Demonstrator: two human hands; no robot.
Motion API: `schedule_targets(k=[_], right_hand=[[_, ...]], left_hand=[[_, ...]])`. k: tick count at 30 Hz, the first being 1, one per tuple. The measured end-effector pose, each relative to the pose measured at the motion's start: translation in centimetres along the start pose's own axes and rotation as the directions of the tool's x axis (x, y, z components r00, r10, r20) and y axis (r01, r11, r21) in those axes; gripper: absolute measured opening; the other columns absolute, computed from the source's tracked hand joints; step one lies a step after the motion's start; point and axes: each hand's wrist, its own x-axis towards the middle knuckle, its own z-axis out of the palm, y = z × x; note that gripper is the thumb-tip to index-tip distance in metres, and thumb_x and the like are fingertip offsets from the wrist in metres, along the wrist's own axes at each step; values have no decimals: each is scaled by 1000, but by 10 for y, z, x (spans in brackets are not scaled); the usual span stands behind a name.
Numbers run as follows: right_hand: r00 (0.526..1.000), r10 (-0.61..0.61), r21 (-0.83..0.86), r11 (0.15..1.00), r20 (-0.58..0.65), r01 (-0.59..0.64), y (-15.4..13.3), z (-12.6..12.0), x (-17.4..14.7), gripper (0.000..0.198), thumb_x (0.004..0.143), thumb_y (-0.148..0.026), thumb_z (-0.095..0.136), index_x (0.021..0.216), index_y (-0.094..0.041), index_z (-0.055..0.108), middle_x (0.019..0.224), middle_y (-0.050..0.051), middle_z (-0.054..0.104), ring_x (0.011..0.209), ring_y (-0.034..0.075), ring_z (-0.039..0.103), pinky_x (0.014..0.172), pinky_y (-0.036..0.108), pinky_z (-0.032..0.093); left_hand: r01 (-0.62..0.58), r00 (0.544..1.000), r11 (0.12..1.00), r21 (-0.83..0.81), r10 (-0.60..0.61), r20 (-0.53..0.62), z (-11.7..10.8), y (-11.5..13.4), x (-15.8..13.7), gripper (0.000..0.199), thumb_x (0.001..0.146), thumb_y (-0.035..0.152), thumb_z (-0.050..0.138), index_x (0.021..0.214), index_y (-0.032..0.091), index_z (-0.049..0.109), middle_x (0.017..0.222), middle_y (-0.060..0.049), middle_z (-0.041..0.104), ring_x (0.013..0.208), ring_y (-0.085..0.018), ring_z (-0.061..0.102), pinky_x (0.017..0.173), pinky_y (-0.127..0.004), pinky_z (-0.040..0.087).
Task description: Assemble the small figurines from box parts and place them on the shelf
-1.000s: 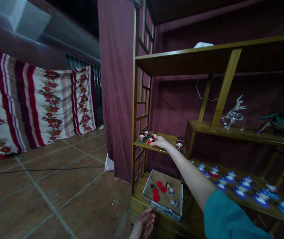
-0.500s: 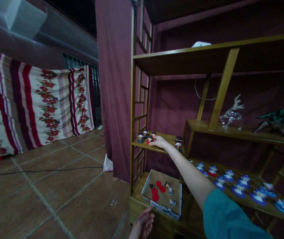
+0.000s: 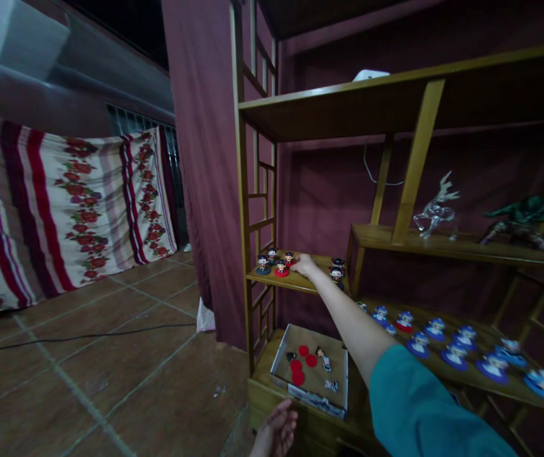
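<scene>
My right hand [image 3: 304, 265] reaches onto the small middle shelf, its fingers closed at the red base of a rear black-haired figurine [image 3: 289, 258]; the fingertips are small and partly hidden. Just in front stands another red-based figurine [image 3: 281, 268], clear of the fingers. To their left are two dark-based figurines [image 3: 263, 264], and two more [image 3: 336, 273] stand by the shelf's right end. Low in the view, my left hand [image 3: 278, 428] is open and holds nothing, palm turned up. It is near the front of a shallow cardboard box [image 3: 276, 368] with red discs [image 3: 296, 374] and loose figurines [image 3: 325, 363].
Several blue-based figurines [image 3: 455, 354] stand on the lower right shelf. Above them are a clear deer ornament [image 3: 437, 212] and a dark green statue [image 3: 522, 219]. The shelf's left post [image 3: 243, 209] rises beside a purple curtain [image 3: 205, 190]. A cable [image 3: 81, 336] crosses the floor.
My right hand has let go of the front red-based figurine and shifted slightly right and back to the rear one. My left hand stays nearly still. The view has turned slightly right.
</scene>
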Motion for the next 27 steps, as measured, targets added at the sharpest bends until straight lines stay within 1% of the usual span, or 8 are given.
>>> schedule_targets(k=[5, 10, 12, 17, 21, 24, 27], right_hand=[[998, 53, -69, 996, 37, -51, -4, 2, 4, 36, 50, -35, 69, 83, -21, 67, 89, 5, 66, 89, 24, 57, 75, 31, 43], [996, 70, -140, 988, 56, -62, -5, 1, 3, 33, 54, -38, 66, 83, -23, 67, 97, 6, 64, 96, 25, 55, 77, 32, 42], [995, 74, -151, 986, 65, -64, -6, 1, 2, 31, 56, -39, 65, 83, -24, 67, 98, 6, 63, 96, 25, 54, 77, 32, 42], [995, 55, -143, 989, 86, -42, -8, -3, -1, 29, 59, -40, 63, 82, -22, 67, 99, 8, 63, 96, 25, 54, 78, 33, 42], [994, 40, -146, 989, 102, -25, -8, -5, -2, 28, 61, -40, 62, 81, -22, 67, 98, 8, 63, 96, 25, 54, 78, 33, 42], [993, 7, -146, 989, 117, 10, -7, -5, -3, 31, 60, -41, 63, 85, -23, 66, 97, 6, 63, 96, 24, 54, 77, 32, 41], [994, 4, -145, 989, 108, 12, -8, -6, -5, 33, 59, -43, 64, 86, -23, 66, 96, 6, 64, 95, 24, 54, 77, 31, 41]], left_hand=[[-1, 1000, 1000, 15, 1, 26, -4, 2, 0, 50, 65, 21, 65, 113, 18, 49, 83, -5, 66, 65, -12, 61, 59, -21, 42], [-4, 1000, 999, 48, 2, 27, -3, 3, 0, 50, 66, 25, 65, 113, 19, 49, 88, -5, 66, 69, -12, 62, 61, -21, 42], [-1, 1000, 999, 48, 0, 22, -1, 2, -1, 50, 65, 24, 64, 113, 19, 49, 87, -5, 66, 69, -12, 61, 60, -21, 41], [-15, 999, 999, 40, 13, 52, -1, 1, -2, 50, 65, 24, 65, 113, 18, 50, 86, -5, 66, 69, -12, 61, 60, -20, 41], [-17, 1000, 999, 43, 16, 23, -1, 2, -3, 49, 65, 24, 65, 112, 19, 51, 86, -5, 66, 68, -12, 61, 60, -21, 42], [-11, 1000, 998, 55, 12, -7, -1, 3, -3, 53, 64, 25, 66, 114, 18, 50, 86, -6, 65, 68, -13, 61, 61, -22, 42], [-12, 1000, 997, 78, 14, -27, 0, 3, -4, 58, 62, 27, 67, 116, 18, 49, 86, -6, 65, 70, -14, 60, 64, -23, 41]])
